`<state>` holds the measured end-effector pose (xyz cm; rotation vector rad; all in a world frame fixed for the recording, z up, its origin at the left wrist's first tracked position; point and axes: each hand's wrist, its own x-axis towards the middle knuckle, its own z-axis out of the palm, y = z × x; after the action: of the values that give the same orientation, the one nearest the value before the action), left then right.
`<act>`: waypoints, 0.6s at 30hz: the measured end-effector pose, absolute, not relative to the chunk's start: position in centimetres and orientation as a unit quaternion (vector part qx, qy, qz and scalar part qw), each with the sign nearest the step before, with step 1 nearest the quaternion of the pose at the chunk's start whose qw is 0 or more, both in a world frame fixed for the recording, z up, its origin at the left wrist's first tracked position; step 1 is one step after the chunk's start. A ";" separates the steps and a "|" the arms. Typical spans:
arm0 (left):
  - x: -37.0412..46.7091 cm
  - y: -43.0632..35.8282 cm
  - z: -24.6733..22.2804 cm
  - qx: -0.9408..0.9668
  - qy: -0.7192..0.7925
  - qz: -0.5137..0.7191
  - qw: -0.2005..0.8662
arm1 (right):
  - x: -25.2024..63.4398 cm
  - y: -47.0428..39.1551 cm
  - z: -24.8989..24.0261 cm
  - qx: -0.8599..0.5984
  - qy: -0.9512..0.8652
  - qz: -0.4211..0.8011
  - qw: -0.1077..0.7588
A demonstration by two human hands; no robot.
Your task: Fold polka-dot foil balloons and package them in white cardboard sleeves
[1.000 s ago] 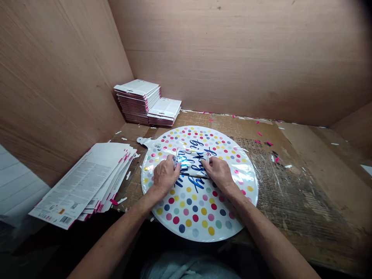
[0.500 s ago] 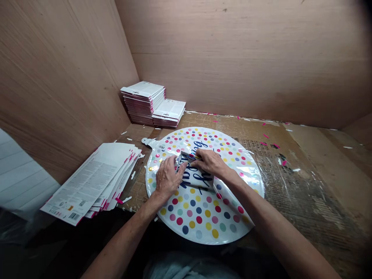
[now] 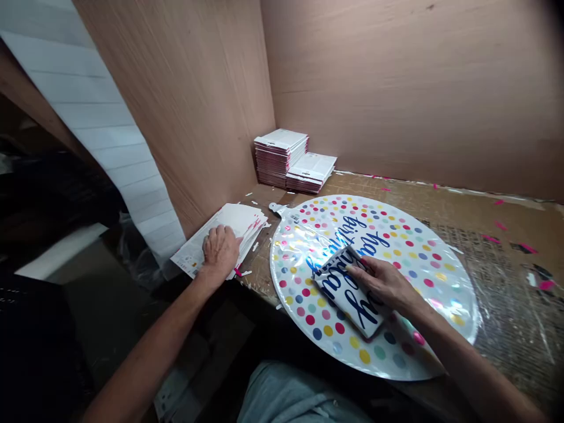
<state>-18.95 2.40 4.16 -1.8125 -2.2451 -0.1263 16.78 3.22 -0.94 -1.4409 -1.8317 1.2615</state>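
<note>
A flat, round foil balloon (image 3: pixel 308 299) with coloured dots and blue "happy birthday" lettering lies on the cardboard-covered table, its tab pointing to the upper left. Above its middle, my right hand (image 3: pixel 383 282) grips a folded foil balloon (image 3: pixel 352 302), a small silvery-white packet with dark blue script. The thumb lies on top of the packet, and the other fingers are partly hidden. Off to the left, my left hand (image 3: pixel 220 249) rests on a fanned pile of white printed cards (image 3: pixel 240 220) with pink edges, fingers lying over the top card and thumb apart.
Two neat stacks of folded white cards (image 3: pixel 282 153) stand in the back corner against the plywood walls (image 3: pixel 396 88). Pink and white paper scraps (image 3: pixel 500 226) litter the cardboard tabletop (image 3: pixel 506 282). A long white paper strip (image 3: pixel 110 129) hangs at left.
My left hand has left the folded balloon and moved left onto the card pile. My right hand keeps the folded balloon, now turned and tilted. The view has swung left.
</note>
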 end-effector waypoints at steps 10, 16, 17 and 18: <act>-19.6 3.4 7.2 -0.689 -0.710 0.024 0.143 | 17.8 1.9 -0.2 -0.527 -0.649 0.465 0.291; -11.8 3.3 4.1 -0.897 -0.423 -0.109 0.062 | 21.3 -3.1 2.0 -0.511 -0.723 0.374 0.275; -11.0 3.5 3.2 -0.915 -0.388 -0.103 0.029 | 21.3 -3.9 2.3 -0.498 -0.743 0.361 0.264; -10.3 3.7 2.4 -0.927 -0.362 -0.095 -0.001 | 21.2 -4.5 2.5 -0.489 -0.760 0.349 0.249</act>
<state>-10.30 3.67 2.39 -2.9156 -1.1379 -0.2979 21.17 -4.54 2.52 -1.3319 -2.0695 0.9501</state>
